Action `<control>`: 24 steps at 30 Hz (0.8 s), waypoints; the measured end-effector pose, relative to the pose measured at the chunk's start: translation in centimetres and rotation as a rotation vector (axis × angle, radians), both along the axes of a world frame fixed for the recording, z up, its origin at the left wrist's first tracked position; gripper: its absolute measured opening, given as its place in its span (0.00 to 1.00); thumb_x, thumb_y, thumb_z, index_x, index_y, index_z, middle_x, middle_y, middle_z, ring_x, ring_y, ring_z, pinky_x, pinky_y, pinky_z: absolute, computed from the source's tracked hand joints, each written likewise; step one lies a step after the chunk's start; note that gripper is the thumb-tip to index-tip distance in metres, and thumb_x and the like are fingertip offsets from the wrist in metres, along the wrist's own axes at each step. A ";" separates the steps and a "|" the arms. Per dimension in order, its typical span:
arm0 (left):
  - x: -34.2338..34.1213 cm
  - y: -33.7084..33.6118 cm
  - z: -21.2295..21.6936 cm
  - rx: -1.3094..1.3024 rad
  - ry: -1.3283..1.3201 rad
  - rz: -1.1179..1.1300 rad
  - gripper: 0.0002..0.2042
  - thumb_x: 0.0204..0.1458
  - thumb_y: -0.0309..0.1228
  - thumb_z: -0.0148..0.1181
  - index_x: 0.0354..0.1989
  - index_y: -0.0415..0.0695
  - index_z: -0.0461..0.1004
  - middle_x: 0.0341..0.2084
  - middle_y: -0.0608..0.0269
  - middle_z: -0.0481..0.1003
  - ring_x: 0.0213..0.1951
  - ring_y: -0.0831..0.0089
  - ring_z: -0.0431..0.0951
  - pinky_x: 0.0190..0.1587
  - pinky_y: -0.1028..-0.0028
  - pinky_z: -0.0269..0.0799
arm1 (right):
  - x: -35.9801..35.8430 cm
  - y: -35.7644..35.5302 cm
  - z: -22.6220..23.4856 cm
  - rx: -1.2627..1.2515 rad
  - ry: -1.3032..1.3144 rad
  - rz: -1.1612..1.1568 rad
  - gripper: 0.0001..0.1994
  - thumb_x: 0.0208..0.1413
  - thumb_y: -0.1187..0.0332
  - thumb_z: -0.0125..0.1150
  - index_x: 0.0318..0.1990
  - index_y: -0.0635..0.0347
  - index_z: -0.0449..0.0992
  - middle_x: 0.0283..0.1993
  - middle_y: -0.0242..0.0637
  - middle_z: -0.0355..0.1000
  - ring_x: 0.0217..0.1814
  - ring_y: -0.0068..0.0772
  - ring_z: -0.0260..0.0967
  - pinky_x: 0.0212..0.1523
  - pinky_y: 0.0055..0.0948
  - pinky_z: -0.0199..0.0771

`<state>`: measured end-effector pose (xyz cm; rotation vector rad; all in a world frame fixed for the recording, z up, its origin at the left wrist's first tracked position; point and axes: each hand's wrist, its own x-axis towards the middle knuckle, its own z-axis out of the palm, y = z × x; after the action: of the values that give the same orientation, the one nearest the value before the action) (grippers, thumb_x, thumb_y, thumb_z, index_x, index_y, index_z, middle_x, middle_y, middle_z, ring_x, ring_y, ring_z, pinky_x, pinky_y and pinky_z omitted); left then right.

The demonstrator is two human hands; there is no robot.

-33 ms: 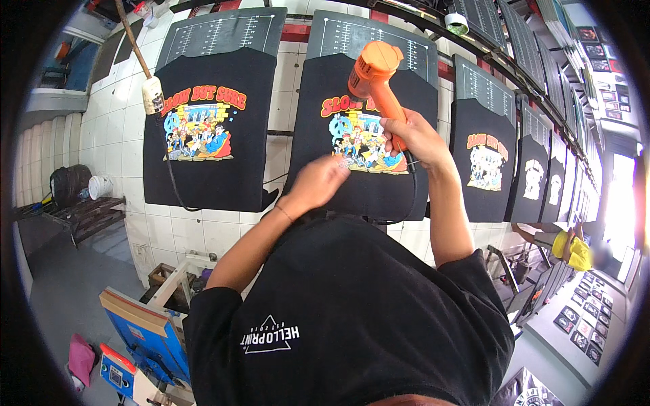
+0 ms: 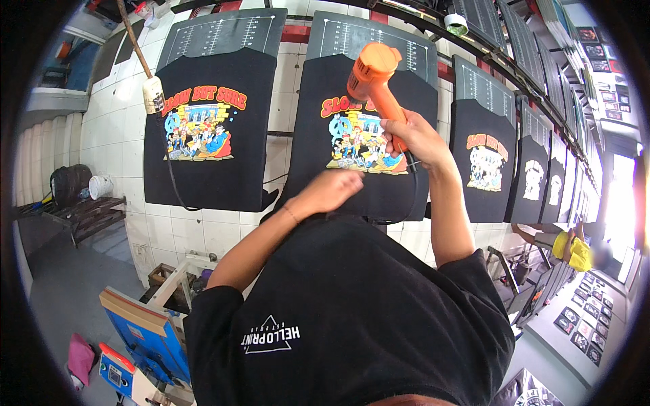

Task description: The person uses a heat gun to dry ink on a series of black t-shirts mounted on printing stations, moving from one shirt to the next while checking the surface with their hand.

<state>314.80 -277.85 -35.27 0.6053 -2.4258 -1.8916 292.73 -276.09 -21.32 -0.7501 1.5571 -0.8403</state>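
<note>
My right hand (image 2: 421, 139) is wrapped round the handle of an orange heat gun (image 2: 376, 71). The gun is held over a black T-shirt (image 2: 321, 115) on a dark printing board (image 2: 372, 37), its dark nozzle toward the top of the shirt's colourful cartoon print (image 2: 352, 139). Its cord runs down past my right wrist. By the print's lower edge is my left hand (image 2: 332, 191), fingers curled in; anything inside them is hidden. I cannot tell whether this hand touches the cloth.
Another printed black shirt (image 2: 210, 128) lies on the board to the left, with a stick-like tool (image 2: 153, 95) and its cord over it. More printed shirts (image 2: 484, 152) line the right. A person in yellow (image 2: 574, 252) is at the far right. A blue-sided machine (image 2: 145, 331) stands lower left.
My left hand has moved slightly down and right, from over the print to its lower edge. The heat gun has shifted only slightly.
</note>
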 end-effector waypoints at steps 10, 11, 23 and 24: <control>-5.4 7.2 3.0 0.283 0.011 -0.549 0.24 0.64 0.47 0.46 0.56 0.38 0.69 0.43 0.47 0.77 0.48 0.54 0.77 0.50 0.62 0.69 | -2.4 -0.4 0.5 0.035 -0.050 0.071 0.11 0.59 0.63 0.57 0.39 0.63 0.68 0.25 0.29 0.67 0.22 0.20 0.69 0.23 0.20 0.70; -5.6 7.1 4.2 0.274 0.027 -0.536 0.24 0.64 0.47 0.45 0.56 0.37 0.69 0.44 0.46 0.76 0.49 0.53 0.76 0.50 0.62 0.69 | -2.8 -0.6 0.3 0.021 -0.034 0.083 0.11 0.59 0.63 0.57 0.39 0.63 0.68 0.25 0.29 0.67 0.22 0.20 0.69 0.23 0.20 0.70; -3.9 4.8 3.5 0.240 0.065 0.146 0.15 0.63 0.33 0.50 0.51 0.34 0.74 0.45 0.52 0.78 0.48 0.67 0.78 0.53 0.69 0.71 | -4.8 1.1 0.0 0.019 -0.088 0.132 0.12 0.57 0.64 0.59 0.41 0.63 0.69 0.26 0.28 0.67 0.23 0.20 0.71 0.20 0.20 0.71; -3.5 3.8 3.0 0.062 0.068 0.280 0.15 0.62 0.32 0.52 0.50 0.34 0.74 0.44 0.49 0.78 0.46 0.63 0.79 0.51 0.67 0.72 | -4.9 1.2 0.0 0.016 -0.079 0.136 0.12 0.57 0.64 0.59 0.41 0.62 0.69 0.26 0.28 0.67 0.23 0.20 0.71 0.20 0.19 0.71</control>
<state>311.27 -274.06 -32.27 0.8191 -2.1183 -1.8443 287.78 -274.92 -21.29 -0.7930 1.4247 -0.7478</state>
